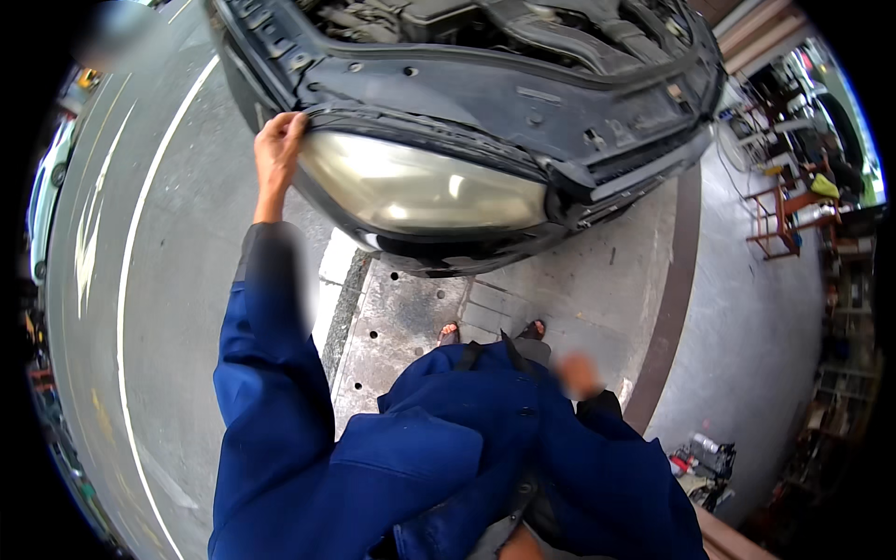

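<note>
A dark car stands in front of me with its engine bay [523,33] exposed. Its headlight [425,182] has a yellowed, hazy lens. At the headlight's upper left corner, my left hand [277,154] reaches out with thumb and fingers pressed together against the dark body edge. Whatever lies between those fingertips is too small to make out. My right hand [579,375] hangs low beside my body, away from the car. Motion blurs its fingers, and I see nothing in it that I can name.
A road with white lines [140,224] runs along the left. Under my feet lies paving with a perforated slab [401,317]. To the right, past a brown floor strip [674,308], stand a wooden chair [779,215], shelves [845,345] and a small red-and-black pile of items [705,462].
</note>
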Available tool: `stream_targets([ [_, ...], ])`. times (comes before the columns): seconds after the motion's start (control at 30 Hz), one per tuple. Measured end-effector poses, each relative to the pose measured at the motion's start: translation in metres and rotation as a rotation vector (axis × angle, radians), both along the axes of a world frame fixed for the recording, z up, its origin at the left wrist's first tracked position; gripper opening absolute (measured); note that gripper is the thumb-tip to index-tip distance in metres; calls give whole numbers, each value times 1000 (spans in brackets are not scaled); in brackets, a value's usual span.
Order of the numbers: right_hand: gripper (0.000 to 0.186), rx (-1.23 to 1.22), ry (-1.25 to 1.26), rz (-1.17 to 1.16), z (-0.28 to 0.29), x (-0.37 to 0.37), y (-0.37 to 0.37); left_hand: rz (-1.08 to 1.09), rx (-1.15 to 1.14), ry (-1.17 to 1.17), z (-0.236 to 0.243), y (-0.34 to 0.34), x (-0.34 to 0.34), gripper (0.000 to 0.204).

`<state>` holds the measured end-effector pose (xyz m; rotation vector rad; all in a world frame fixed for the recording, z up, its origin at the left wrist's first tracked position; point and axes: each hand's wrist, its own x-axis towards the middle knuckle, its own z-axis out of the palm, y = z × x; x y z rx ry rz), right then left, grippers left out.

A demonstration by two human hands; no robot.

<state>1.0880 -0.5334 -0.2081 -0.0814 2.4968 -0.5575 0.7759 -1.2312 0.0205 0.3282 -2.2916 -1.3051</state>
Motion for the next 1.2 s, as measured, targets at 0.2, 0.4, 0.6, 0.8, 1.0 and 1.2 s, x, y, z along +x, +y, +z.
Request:
stream_targets([
  [0.2,28,-121,38,-412,15,12,-29,-43,14,12,3,0,-15,28],
  [0.4,27,-95,80,-427,11,15,-29,-216,12,-6,5,-4,-1,28],
  [0.6,27,-95,103,-384,13,4,-34,34,-109,-133,4,-3,-23,20],
  [0.8,28,-125,72,-423,18,2,-40,144,-371,-182,15,9,-27,26],
  [1.0,29,-135,78,-467,17,9,-44,233,-722,45,49,70,-6,36],
  [1.2,30,-107,113,-451,17,9,-42,-534,-595,297,81,262,11,59],
])
